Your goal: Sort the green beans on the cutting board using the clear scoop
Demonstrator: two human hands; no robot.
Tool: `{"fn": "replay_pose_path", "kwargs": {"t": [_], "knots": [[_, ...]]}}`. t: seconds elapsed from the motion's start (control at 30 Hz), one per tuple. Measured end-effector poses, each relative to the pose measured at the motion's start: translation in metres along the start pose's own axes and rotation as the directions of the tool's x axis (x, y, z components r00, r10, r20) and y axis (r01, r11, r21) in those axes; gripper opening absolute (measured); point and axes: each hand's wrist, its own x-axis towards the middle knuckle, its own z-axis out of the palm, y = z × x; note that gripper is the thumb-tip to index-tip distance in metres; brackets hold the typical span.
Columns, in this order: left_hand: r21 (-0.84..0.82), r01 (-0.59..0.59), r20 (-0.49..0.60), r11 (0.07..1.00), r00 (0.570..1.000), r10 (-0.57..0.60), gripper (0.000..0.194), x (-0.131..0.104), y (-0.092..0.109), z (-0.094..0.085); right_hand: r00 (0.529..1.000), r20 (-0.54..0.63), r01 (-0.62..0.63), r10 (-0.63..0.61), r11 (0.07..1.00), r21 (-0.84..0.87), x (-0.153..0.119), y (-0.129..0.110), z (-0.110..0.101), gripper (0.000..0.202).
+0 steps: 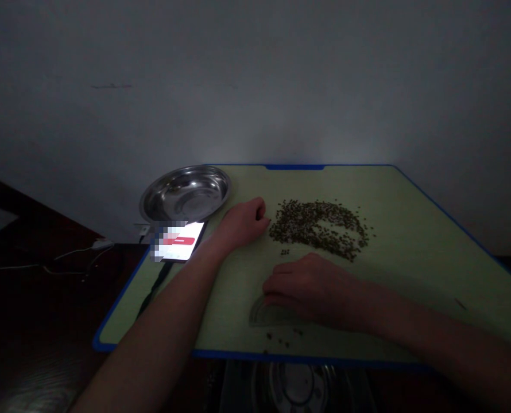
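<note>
A spread of small dark brown seeds or beans (298, 221) lies on the pale green tabletop (238, 275), with a thinner patch towards its right. My left hand (247, 221) is closed at the left edge of the spread, its fingertips beside the outermost pieces. Whether anything is pinched in it is too dark to tell. Nearer the front edge, my right hand (305, 287) has its fingers bent down over a clear half-round protractor (262, 314), which it partly covers. Several loose pieces (280, 341) are scattered in front of the protractor.
A shiny steel basin (186, 195) stands at the back left. In front of it lies a lit phone (180, 241), with a dark strap (154, 287) below. The table has a blue rim (324, 360). Another round metal vessel (296, 384) sits below the front edge. A wall rises behind.
</note>
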Motion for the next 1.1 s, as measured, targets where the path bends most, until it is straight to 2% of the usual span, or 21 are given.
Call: {"fn": "replay_pose_path", "kwargs": {"t": [0.23,0.4,0.5,0.57,0.7,0.87,1.1], "knots": [[0.011,0.007,0.001,1.000,1.000,-0.007,0.010,0.000,0.000,0.000,0.987,-0.145,0.064,-0.066,0.998,-0.016,-0.013,-0.002,-0.010,0.027],[0.009,0.014,-0.003,1.000,1.000,-0.014,0.012,0.000,0.001,-0.001,0.983,-0.163,0.083,-0.087,0.996,-0.032,-0.015,-0.005,-0.008,0.023],[0.010,0.009,-0.005,1.000,1.000,-0.009,0.012,0.000,0.001,0.000,0.974,-0.186,0.131,-0.133,0.991,-0.022,-0.016,-0.004,-0.004,0.039],[0.014,0.007,-0.006,1.000,1.000,-0.007,0.011,0.000,0.000,0.000,0.974,-0.181,0.145,-0.139,0.989,0.023,-0.015,-0.004,-0.001,0.046],[0.014,0.001,-0.009,1.000,1.000,-0.001,0.010,0.001,-0.001,0.001,0.982,-0.130,0.150,-0.137,0.984,0.097,-0.011,-0.005,0.006,0.039],[-0.002,-0.001,-0.002,1.000,1.000,0.001,0.007,0.002,-0.002,0.001,0.983,-0.075,0.172,-0.167,0.983,0.069,-0.008,-0.005,0.012,0.046],[-0.001,-0.012,-0.012,1.000,1.000,0.012,0.010,0.002,-0.003,0.001,0.991,-0.070,0.121,-0.113,0.986,0.112,-0.004,-0.003,0.013,0.043]]}}
